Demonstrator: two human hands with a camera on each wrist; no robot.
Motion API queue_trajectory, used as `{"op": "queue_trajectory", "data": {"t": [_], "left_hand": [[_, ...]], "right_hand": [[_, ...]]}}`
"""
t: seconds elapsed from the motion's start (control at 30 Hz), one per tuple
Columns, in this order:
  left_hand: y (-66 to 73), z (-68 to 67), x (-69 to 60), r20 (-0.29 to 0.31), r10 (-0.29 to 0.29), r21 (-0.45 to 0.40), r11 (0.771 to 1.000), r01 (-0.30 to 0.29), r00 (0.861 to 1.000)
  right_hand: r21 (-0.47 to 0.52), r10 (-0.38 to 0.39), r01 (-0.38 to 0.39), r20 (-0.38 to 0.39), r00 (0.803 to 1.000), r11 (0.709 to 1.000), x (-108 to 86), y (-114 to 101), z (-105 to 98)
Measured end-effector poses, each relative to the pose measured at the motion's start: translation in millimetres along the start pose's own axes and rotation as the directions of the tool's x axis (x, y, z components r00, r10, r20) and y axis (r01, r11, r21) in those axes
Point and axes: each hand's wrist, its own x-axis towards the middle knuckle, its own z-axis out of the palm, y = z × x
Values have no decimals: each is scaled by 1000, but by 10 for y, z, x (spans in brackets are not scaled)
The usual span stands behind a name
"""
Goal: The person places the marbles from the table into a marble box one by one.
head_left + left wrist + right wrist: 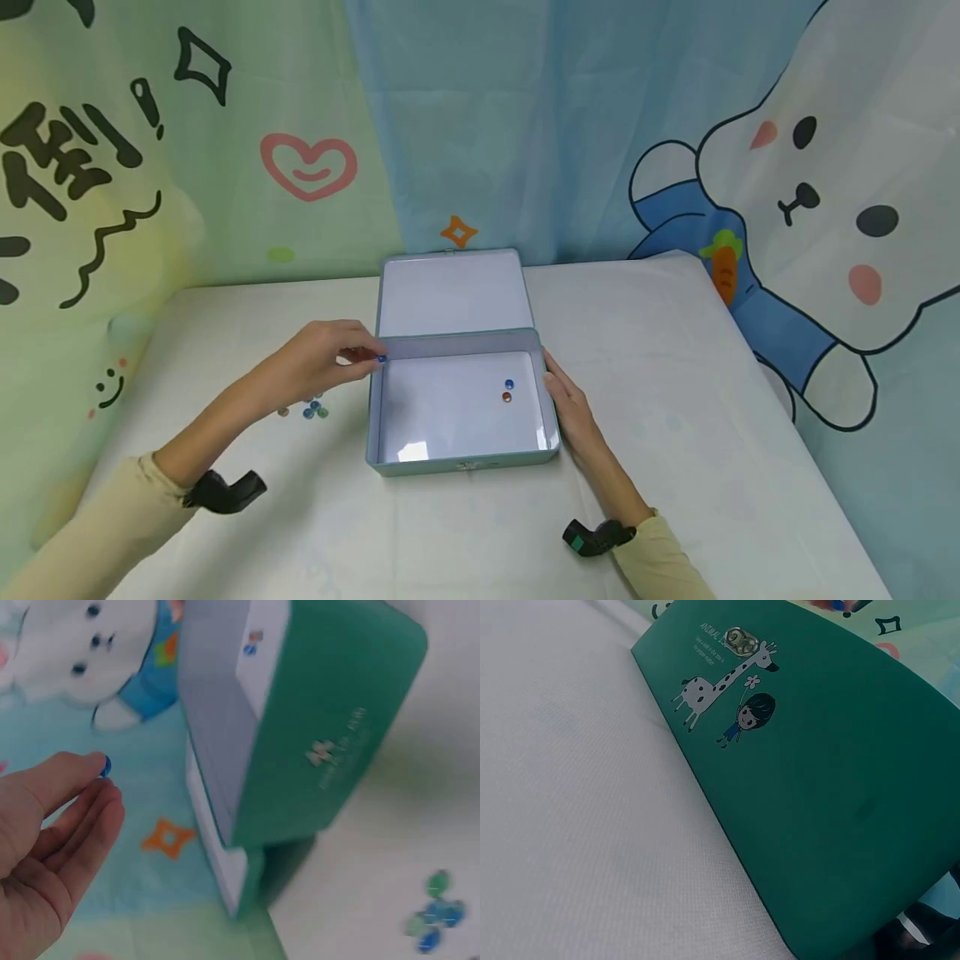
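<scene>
My left hand (330,360) pinches a small blue bead (382,358) between thumb and fingertips at the left rim of an open green tin box (463,458). In the left wrist view the blue bead (106,766) shows at the fingertips of the left hand (60,832), beside the box (322,712). My right hand (581,412) rests against the box's right side, its fingers fairly straight along the wall. Inside the box lie a blue bead (509,384) and an amber bead (507,397). The right wrist view shows the green side (795,787) with a printed giraffe.
Several blue and green beads (315,409) and a brownish one (282,412) lie on the white-covered table (450,533), left of the box. The box's lid (453,292) is folded back toward the printed curtain (480,125).
</scene>
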Motion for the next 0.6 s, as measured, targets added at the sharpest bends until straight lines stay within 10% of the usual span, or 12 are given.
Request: {"op": "queue_trajectory", "data": {"t": [0.33,0.6], "left_hand": [[300,320,946,303,124,84,984,-156,945],[301,835,1329,445,66,123,983,-133,893]], "right_hand": [[12,-6,6,23,1000,1000,-22,-57,5],[12,9,-9,13,1000,1000,-24,-25,-8]]}}
